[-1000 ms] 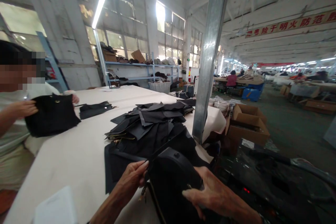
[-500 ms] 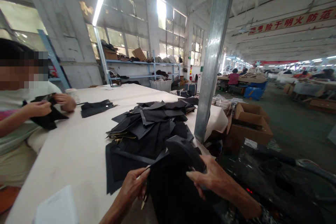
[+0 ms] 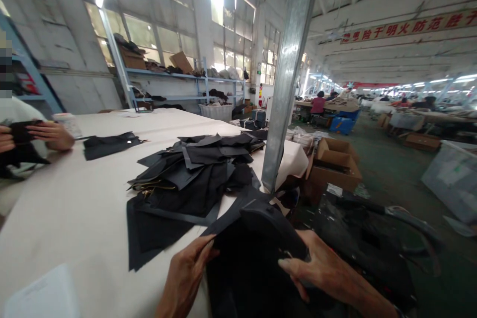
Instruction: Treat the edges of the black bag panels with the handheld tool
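1. The black fabric bag (image 3: pixel 253 263) is at 6 o'clock, above the white surface (image 3: pixel 74 218). Its lower part runs out of view, and its dark seams are hard to make out.
2. The left hand (image 3: pixel 185 276) clamps its side, fingers together.
3. The right hand (image 3: pixel 320 271) clamps its upper edge, fingers curled.
4. Black fabric pieces (image 3: pixel 186 184) lie piled at 11 o'clock.
5. At 9 o'clock, a co-worker's hands (image 3: pixel 50 135), partly cut off, hold a black piece (image 3: pixel 20 131).

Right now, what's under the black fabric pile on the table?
Under the black fabric pile, a flat black panel lies on the white table covering; what lies beneath the pile's middle is hidden.
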The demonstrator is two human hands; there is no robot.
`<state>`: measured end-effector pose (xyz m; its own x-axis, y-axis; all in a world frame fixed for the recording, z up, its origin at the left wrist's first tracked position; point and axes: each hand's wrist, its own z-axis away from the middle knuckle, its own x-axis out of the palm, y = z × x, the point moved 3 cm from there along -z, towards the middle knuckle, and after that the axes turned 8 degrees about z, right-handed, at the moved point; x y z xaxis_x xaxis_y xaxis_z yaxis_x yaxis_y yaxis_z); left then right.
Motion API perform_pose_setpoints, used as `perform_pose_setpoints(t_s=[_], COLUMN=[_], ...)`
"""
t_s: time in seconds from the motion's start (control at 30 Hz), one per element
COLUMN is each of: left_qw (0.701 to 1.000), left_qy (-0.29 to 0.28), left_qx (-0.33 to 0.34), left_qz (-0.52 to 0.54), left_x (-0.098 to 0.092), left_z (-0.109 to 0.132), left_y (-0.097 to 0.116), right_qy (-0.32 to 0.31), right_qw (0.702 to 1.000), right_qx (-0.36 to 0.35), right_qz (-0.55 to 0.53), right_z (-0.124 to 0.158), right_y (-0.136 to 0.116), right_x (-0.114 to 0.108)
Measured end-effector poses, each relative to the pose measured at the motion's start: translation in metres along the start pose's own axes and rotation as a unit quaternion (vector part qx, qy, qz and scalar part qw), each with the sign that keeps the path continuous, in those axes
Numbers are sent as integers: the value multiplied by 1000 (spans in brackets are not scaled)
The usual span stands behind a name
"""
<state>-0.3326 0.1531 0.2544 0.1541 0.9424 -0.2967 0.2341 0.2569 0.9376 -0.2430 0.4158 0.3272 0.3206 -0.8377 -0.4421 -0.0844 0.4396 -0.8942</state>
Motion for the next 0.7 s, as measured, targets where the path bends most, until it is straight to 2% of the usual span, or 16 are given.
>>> perform_pose_setpoints(t_s=[0.03,0.1,0.13,0.2,0.37,0.5,0.6,0.7], left_qw=[995,955,925,876,825,794,771,750], left_qy=[24,67,79,75,32,-22,-40,-42], left_qx=[86,260,327,406,464,475,486,514], left_qz=[-37,-127,-176,-250,-320,-379,-409,-414], left_x=[-2,-7,-9,-13,-17,-15,-14,-13], left_z=[3,12,17,25,38,40,39,40], left_y=[8,25,32,43,58,52,45,46], right_qy=[0,11,20,40,68,114,88,44], right_qw=[1000,1000,1000,998,992,978,976,981], right_qx=[1,7,19,42,91,135,131,121], right_qz=[3,6,3,12,52,115,152,143], right_z=[5,17,23,35,68,90,91,78], right_y=[0,-1,-2,-6,-6,1,-2,-8], right_x=[-2,-6,-9,-13,-20,-25,-21,-12])
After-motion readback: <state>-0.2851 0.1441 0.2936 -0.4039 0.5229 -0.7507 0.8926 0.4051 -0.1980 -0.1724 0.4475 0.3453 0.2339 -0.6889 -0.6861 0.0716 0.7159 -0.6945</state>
